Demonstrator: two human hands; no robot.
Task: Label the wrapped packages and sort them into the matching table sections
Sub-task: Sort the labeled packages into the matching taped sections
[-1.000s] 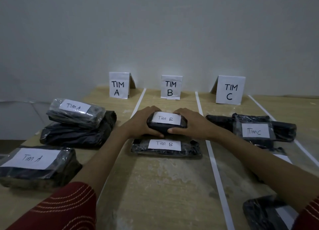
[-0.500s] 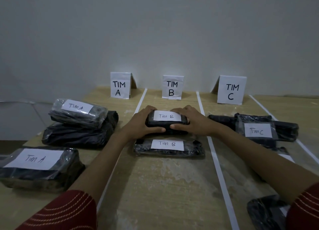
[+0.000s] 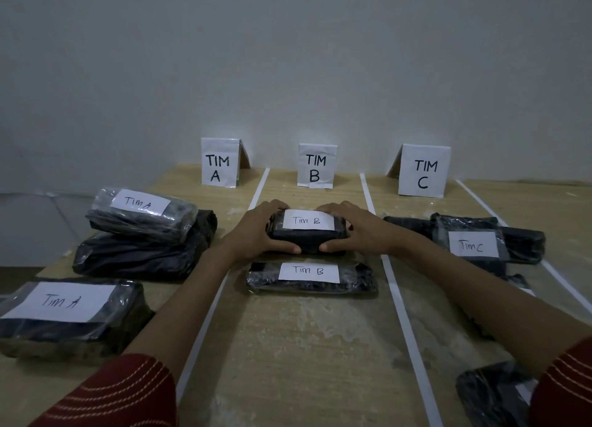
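Observation:
A small black wrapped package [image 3: 307, 237] with a white "Tim B" label sits in the middle section, in front of the TIM B sign [image 3: 316, 165]. My left hand [image 3: 259, 232] grips its left end and my right hand [image 3: 358, 231] grips its right end, thumbs along the near side. Just nearer to me lies a flat second Tim B package [image 3: 310, 277]. Two labelled Tim A packages [image 3: 141, 213] [image 3: 67, 314] lie in the left section, the far one on top of a black unlabelled bundle [image 3: 137, 257]. A Tim C package [image 3: 474, 244] lies in the right section.
White tape strips [image 3: 403, 314] divide the wooden table [image 3: 288, 346] into sections. The TIM A sign [image 3: 219, 162] and TIM C sign [image 3: 423, 172] stand at the back against the wall. Another black package [image 3: 490, 394] lies at the near right, partly behind my sleeve.
Both hands have carried the small Tim B package a little farther back, away from the flat Tim B package, and it now looks set down on the table.

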